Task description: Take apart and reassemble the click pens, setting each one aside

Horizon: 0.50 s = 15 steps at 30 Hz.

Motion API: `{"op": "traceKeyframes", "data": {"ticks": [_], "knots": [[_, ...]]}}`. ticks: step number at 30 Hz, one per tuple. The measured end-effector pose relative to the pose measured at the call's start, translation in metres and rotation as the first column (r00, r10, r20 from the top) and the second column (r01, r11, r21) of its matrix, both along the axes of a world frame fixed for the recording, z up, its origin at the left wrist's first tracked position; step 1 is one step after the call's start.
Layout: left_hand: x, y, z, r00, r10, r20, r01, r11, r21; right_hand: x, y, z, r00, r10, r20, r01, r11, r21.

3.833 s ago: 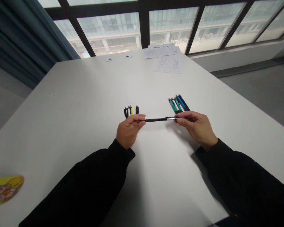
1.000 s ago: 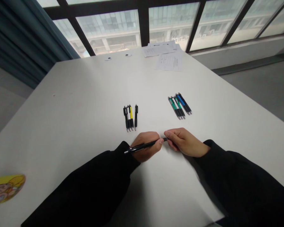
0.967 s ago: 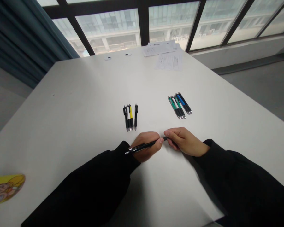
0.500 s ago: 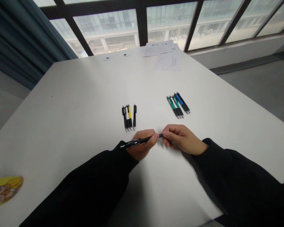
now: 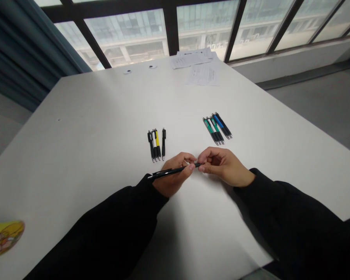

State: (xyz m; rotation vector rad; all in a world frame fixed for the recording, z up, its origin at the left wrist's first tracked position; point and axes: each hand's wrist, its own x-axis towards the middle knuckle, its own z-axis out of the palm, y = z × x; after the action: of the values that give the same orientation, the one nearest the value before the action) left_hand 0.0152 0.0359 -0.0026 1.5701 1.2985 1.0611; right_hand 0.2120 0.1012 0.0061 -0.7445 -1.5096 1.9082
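A black pen lies across my left hand, its clip end toward my left wrist. The thumb and fingers of that hand are closed around its front part. At the other end, my right hand pinches the pen's tip between thumb and fingers, which hide the very end. Just beyond my left hand, a group of pens, with black, white and yellow barrels, lies side by side, and a separate black pen is right of them. Farther right, green, white, blue and black pens form another slanted row.
The white table reaches to the windows. Printed papers lie at its far edge, near two small round table fittings. A yellow picture shows at the near left. A blue-grey curtain hangs at the left.
The fingers of my right hand have shifted and opened slightly around the pen's tip. My left index finger has lifted a little. The view has moved slightly.
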Motion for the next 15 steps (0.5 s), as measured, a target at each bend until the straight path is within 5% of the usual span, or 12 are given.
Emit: {"op": "traceKeyframes", "data": {"ticks": [3,7,15], "knots": [[-0.001,0.0016,-0.0031,0.984,0.0,0.179,0.017,0.995,-0.095,0.0004,0.0001,0.0014,1.0,-0.023,-0.002,0.023,0.999,0.031],[-0.0024,0.0025,0.0009,0.974,-0.033,0.225,0.051,0.996,-0.075,0.0011,0.0005,0.0042,0.999,-0.038,-0.014,0.04,0.994,0.105],[-0.0047,0.0033,0.0034,0.964,0.038,0.265,-0.009,0.994,-0.109,0.0008,0.0015,0.0051,0.997,0.01,0.077,-0.01,1.0,0.008]]}}
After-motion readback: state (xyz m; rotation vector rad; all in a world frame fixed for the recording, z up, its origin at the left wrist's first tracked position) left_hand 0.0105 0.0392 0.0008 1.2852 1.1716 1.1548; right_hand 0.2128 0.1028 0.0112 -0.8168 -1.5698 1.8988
